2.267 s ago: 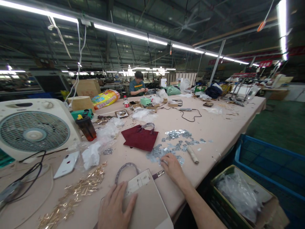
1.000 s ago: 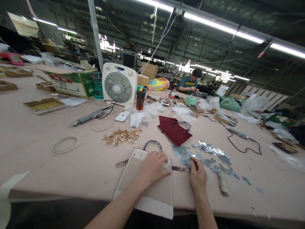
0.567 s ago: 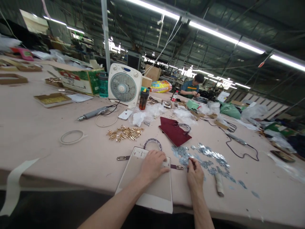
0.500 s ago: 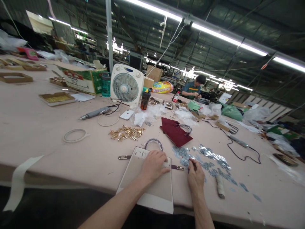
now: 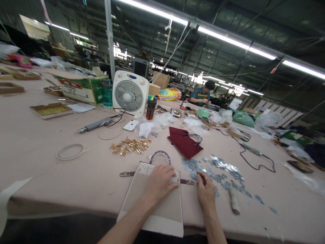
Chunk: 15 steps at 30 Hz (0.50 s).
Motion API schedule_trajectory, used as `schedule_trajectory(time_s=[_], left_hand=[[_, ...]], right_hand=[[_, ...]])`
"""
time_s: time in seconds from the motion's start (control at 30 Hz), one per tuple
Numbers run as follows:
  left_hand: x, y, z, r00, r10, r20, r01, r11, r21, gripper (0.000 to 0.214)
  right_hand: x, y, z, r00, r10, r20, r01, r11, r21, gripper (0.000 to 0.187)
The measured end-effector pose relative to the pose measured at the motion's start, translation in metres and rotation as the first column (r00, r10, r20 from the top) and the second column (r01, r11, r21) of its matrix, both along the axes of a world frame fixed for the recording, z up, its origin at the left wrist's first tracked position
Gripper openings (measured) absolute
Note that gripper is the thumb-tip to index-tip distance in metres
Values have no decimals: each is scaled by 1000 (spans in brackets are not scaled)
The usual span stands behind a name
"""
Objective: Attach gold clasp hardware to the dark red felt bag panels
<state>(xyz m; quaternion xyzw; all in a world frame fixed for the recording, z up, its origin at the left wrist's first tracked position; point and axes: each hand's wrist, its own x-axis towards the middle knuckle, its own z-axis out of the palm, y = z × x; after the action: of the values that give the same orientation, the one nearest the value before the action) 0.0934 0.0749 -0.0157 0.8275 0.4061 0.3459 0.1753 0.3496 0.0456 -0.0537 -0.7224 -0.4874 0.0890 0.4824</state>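
A beige bag panel (image 5: 142,198) lies at the table's front edge, its white lower end reaching past the edge. A wrapped round handle (image 5: 160,156) rises at its top, and a dark strap with a metal slot (image 5: 187,182) sticks out on each side. My left hand (image 5: 162,179) rests flat on the panel's upper right part, fingers spread. Just right of the strap, my right hand (image 5: 206,189) is closed in a pinch beside a scatter of silvery metal plates (image 5: 225,166); what its fingertips hold is too small to make out.
Gold hardware pieces (image 5: 130,145) lie behind the panel, with maroon bag panels (image 5: 184,142) to their right. A wrapped cylinder (image 5: 234,201) lies at right. Electric screwdrivers (image 5: 93,125), a phone (image 5: 131,125), a fan (image 5: 130,93) and a bottle (image 5: 151,108) stand farther back. Someone (image 5: 203,95) sits beyond.
The whole view has shifted slightly, so most things sit a little farther left. My left hand stays on the panel, and my right hand keeps its pinch near the metal plates.
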Motion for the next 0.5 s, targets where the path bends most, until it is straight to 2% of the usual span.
schedule_trajectory(time_s=[0.5], left_hand=[[5,-1,3,999,30,-22,-30,1000,4,35]], right_hand=[[-6,-7,8,997,77,27,-76,996,-40,38]])
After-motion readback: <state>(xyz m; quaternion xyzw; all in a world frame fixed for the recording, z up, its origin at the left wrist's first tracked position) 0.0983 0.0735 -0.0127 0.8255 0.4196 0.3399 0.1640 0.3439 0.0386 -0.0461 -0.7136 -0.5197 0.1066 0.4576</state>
